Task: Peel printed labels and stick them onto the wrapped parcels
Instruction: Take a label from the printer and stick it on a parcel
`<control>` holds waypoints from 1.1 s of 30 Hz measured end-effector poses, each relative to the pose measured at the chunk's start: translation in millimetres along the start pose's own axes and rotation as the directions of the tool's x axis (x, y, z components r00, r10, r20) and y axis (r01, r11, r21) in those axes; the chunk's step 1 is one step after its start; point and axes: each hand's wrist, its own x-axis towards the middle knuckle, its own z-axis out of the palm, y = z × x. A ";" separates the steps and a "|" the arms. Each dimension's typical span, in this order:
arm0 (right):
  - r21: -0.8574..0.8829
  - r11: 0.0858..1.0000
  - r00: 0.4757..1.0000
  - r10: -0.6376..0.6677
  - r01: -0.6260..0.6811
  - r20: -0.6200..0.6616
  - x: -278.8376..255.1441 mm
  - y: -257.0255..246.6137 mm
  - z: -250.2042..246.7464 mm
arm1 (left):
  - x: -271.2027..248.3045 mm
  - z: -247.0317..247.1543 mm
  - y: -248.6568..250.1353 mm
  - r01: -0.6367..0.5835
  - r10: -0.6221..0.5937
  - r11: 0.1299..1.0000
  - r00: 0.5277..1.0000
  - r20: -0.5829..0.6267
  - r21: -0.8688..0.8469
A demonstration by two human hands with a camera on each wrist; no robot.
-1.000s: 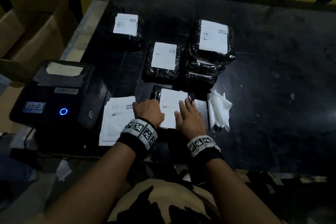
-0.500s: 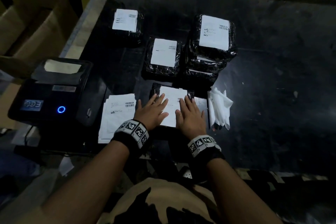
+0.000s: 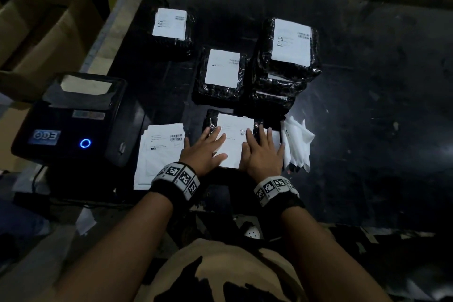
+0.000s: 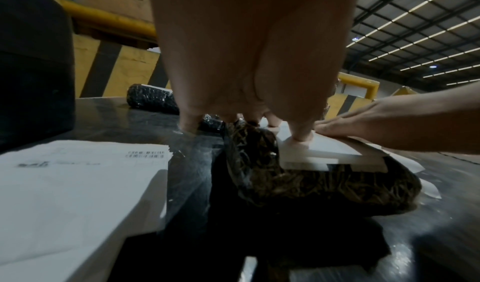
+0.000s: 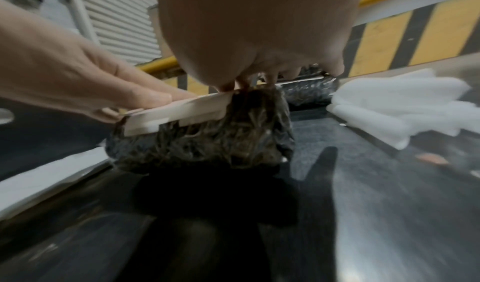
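Observation:
A black wrapped parcel (image 3: 211, 119) lies near the table's front edge with a white label (image 3: 235, 127) on top. My left hand (image 3: 204, 147) lies flat on the label's left part, fingers straight and spread. My right hand (image 3: 261, 148) presses flat on its right part. In the left wrist view the left hand's fingertips (image 4: 300, 138) rest on the label (image 4: 327, 151) over the parcel (image 4: 311, 184). The right wrist view has the same parcel (image 5: 207, 143) with the label's edge (image 5: 176, 112) under both hands. A stack of printed labels (image 3: 159, 152) lies left of the parcel.
A black label printer (image 3: 71, 120) with a blue light stands at the left. Labelled parcels sit behind: one far left (image 3: 171, 29), one in the middle (image 3: 221, 73), a stack (image 3: 286, 56) at the right. Peeled backing papers (image 3: 296, 144) lie to the right. A cardboard box (image 3: 36, 32) stands off the table's left.
The left hand has gone from curled to flat with spread fingers on the label. Both hands have slid a little outward across the label.

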 end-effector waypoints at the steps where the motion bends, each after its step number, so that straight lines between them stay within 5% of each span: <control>1: 0.016 1.000 1.000 -0.006 0.006 -0.023 -2.6 0.1 0.7 | 0.2 -0.4 -0.5 -0.004 0.004 1.000 1.000 0.001 -0.013; 6: 0.073 0.984 0.981 -0.155 0.164 -0.120 -29.5 -10.4 16.7 | -0.4 0.8 -1.9 -0.026 0.026 0.998 1.000 -0.003 -0.053; 11: 0.008 0.999 0.997 -0.032 0.033 -0.068 -35.7 -0.5 21.5 | -1.5 3.3 -2.3 -0.029 0.027 0.998 0.999 -0.025 -0.058; 18: 0.290 0.955 0.998 0.057 -0.066 0.042 -43.7 15.2 16.6 | -3.1 14.5 -5.4 -0.055 0.051 0.996 0.997 -0.056 -0.071; 33: 0.439 0.894 0.996 0.080 -0.092 0.046 -44.9 19.8 10.8 | -3.1 14.9 -14.5 -0.090 0.076 0.975 0.994 -0.079 -0.203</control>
